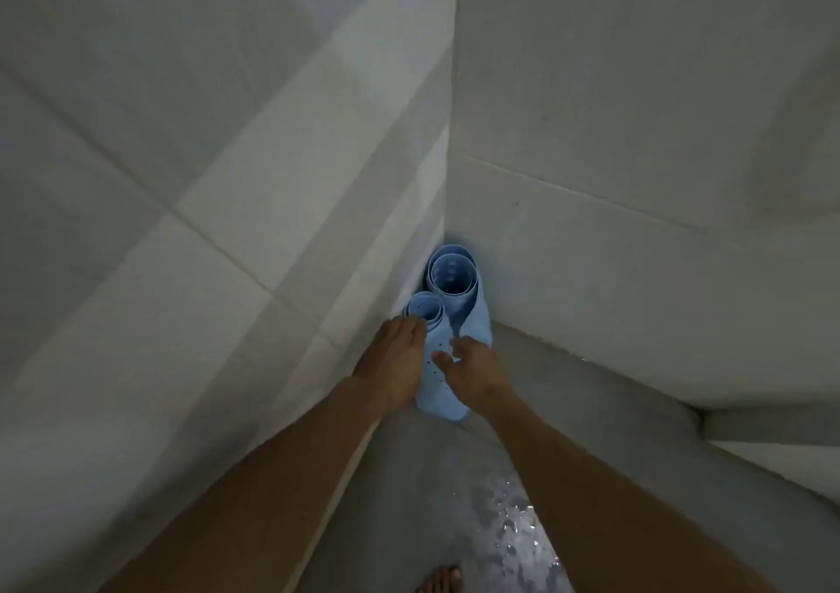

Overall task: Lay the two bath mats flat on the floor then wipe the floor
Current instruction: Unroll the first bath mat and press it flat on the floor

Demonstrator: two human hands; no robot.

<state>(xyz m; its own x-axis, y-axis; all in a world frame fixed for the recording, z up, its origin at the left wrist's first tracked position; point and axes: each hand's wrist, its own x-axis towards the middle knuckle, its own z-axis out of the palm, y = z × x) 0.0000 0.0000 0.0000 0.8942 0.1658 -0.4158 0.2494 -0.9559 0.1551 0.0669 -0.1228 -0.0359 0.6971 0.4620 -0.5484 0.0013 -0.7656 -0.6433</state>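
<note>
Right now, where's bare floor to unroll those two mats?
Crowded: the corner, where both rolled mats, near and far, stand upright against the tiled walls, left hand and right hand on them. Free: the grey floor right of the rolls, along the right wall's base, and the wet strip between the forearms, down to the foot.

The two rolled mats stand upright in the corner where the left wall (pixel 191 210) and the right wall (pixel 636 147) meet. The larger roll (pixel 459 292) is at the back, touching both walls, so there is no room behind it. The smaller roll (pixel 429 333) stands in front and blocks the way to it. Only the near side is free, over the wet floor (pixel 454 492). The left hand (pixel 391 360) fills the narrow gap by the left wall. The right hand (pixel 472 369) is on the open side. A bare foot (pixel 438 581) stands on the floor below.
</note>
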